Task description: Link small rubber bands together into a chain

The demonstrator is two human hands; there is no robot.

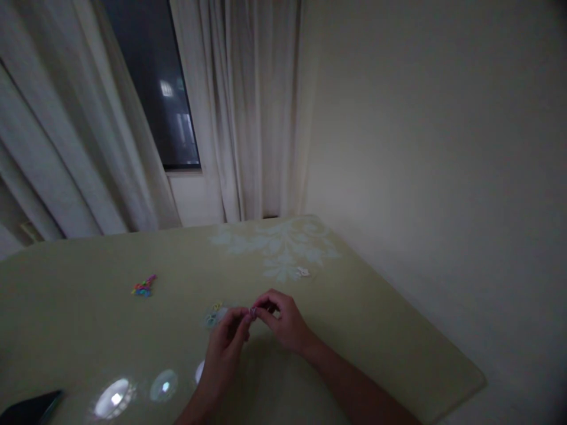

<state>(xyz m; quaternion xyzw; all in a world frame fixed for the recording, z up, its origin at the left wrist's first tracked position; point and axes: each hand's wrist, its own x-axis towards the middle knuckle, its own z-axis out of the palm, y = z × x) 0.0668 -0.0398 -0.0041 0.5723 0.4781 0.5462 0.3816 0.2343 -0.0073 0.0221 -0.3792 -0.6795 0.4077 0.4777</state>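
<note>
My left hand and my right hand meet above the table, fingertips pinched together. Between them is a tiny pinkish ring-like piece, mostly covered by the fingers; its exact kind is too small to make out. Just left of my left hand lies a small group of pale green and yellow loop-shaped pieces, partly hidden behind the fingers. Beyond my right hand sits a little cluster of white pieces.
A small heap of bright multicoloured pieces lies on the table to the left. A dark flat object is at the lower left corner. Light reflections shine on the tabletop. Curtains and a wall stand behind.
</note>
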